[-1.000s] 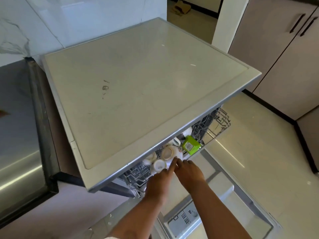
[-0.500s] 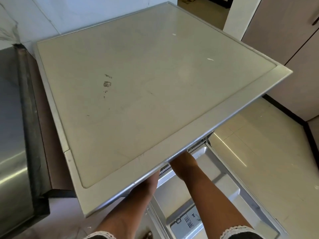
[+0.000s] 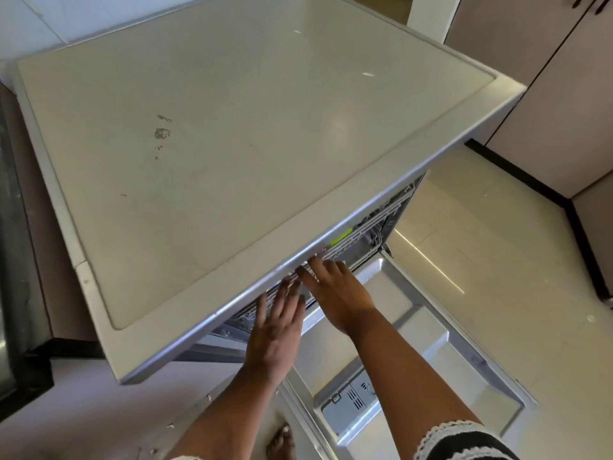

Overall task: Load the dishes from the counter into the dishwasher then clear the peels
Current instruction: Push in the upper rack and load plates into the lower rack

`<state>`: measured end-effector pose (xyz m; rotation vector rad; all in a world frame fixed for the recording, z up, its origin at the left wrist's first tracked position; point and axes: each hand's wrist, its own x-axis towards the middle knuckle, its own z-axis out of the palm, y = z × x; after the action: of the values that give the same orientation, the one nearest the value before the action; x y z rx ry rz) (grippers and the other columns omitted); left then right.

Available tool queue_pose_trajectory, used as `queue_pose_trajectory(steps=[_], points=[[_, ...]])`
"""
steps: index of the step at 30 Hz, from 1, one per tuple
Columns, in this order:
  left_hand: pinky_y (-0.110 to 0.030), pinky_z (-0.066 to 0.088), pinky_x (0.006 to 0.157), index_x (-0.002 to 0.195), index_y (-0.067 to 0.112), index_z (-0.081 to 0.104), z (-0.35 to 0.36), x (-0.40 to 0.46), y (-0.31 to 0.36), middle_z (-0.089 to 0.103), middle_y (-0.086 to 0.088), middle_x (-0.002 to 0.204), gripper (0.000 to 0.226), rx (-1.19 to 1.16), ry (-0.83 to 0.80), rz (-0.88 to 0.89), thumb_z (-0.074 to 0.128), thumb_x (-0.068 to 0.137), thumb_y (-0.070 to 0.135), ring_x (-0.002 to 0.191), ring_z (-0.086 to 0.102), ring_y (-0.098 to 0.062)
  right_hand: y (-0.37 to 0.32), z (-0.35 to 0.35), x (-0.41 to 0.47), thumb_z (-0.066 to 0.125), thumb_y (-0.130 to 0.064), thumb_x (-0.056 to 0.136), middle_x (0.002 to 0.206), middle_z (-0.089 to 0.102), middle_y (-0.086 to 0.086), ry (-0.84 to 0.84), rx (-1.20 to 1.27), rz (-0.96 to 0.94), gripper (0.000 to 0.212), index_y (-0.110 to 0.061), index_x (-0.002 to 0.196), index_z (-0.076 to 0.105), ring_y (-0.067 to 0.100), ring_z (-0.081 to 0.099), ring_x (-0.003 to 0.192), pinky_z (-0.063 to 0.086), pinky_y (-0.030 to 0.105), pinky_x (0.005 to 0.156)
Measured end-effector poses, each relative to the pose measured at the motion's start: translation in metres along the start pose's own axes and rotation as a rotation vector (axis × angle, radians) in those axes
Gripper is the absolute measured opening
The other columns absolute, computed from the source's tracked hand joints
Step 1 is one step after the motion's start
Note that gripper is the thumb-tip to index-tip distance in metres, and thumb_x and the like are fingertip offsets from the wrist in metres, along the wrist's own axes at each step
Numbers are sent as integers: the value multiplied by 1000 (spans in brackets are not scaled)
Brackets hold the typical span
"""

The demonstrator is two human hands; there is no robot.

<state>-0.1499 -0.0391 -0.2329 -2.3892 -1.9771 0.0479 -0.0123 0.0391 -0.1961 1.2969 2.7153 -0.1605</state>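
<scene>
The dishwasher stands under a pale countertop (image 3: 232, 134), with its door (image 3: 428, 370) dropped flat toward me. Its wire rack (image 3: 374, 227) sits almost fully inside the machine, and only its front edge shows below the counter lip. A strip of a green item (image 3: 341, 236) peeks out in the rack. The white cups are hidden. My left hand (image 3: 277, 323) has straight fingers reaching to the rack's front. My right hand (image 3: 335, 287) lies beside it with straight fingers against the rack front.
A detergent compartment (image 3: 351, 403) is set in the open door near me. A steel appliance (image 3: 10, 260) stands at the far left. Brown cabinets (image 3: 547, 94) line the right. Shiny floor tiles (image 3: 497, 260) lie right of the door. My bare foot (image 3: 282, 443) is next to the door.
The rack with the white cups and green item has slid back into the dishwasher. Both hands went in with it and now show at its front edge with fingers straight.
</scene>
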Motion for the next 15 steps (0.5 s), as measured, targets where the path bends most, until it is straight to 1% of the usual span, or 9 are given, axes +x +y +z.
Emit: queue_pose_trajectory(steps=[2,4,6,7,8,9,10,12,15], points=[[-57,20,111,131,10,58,14,-9,8,48,-12,144,74,9,-27,121,76,59,8,133,46,-30,4,16,-15,57,-10,73,136,46,16,31,-18,-3,61,-16,134,49,37,59,103,52,49,90],[-55,18,111,134,10,56,35,-19,13,45,-12,147,79,16,-97,196,78,59,7,135,44,-30,7,35,-28,72,-11,68,136,46,14,-17,-20,10,69,-17,132,47,36,57,109,50,50,93],[-56,16,115,142,12,45,57,-25,16,29,-12,155,81,-3,-156,176,76,67,8,142,31,-33,9,59,-36,79,-16,67,138,46,15,-89,-28,31,73,-17,133,48,35,53,117,45,52,99],[-56,14,117,148,14,35,69,-26,16,15,-12,158,82,-1,-188,142,72,75,9,145,20,-34,11,71,-39,75,-18,75,145,39,16,-106,-35,33,73,-17,140,42,36,45,127,37,54,106],[-55,12,118,152,16,23,82,-24,15,0,-11,159,83,2,-228,109,67,82,10,148,9,-34,13,83,-41,66,-18,85,154,25,16,-137,-62,13,72,-16,148,31,36,32,138,25,55,113],[-54,11,119,153,19,13,96,-23,14,-11,-10,159,82,-24,-278,67,62,87,11,148,-1,-34,15,97,-41,56,-19,93,158,12,15,-183,-95,-6,70,-16,152,19,35,18,145,14,56,116],[-54,14,118,154,22,9,107,-20,13,-18,-9,158,81,-54,-312,20,59,90,13,148,-7,-33,16,108,-40,50,-19,97,160,5,14,-210,-107,-9,69,-17,154,12,34,9,147,8,55,118],[-53,16,119,152,22,16,126,-13,10,-18,-9,160,73,-79,-317,-50,58,92,18,148,-9,-33,16,132,-33,50,-19,98,161,1,13,-232,-109,-10,70,-18,154,9,33,2,149,4,55,119],[-45,2,121,147,18,27,155,-1,7,-12,-13,160,58,-89,-313,-95,53,96,26,148,-10,-31,17,165,-12,55,-18,95,162,0,13,-244,-83,-8,75,-19,154,9,33,0,149,3,55,119]])
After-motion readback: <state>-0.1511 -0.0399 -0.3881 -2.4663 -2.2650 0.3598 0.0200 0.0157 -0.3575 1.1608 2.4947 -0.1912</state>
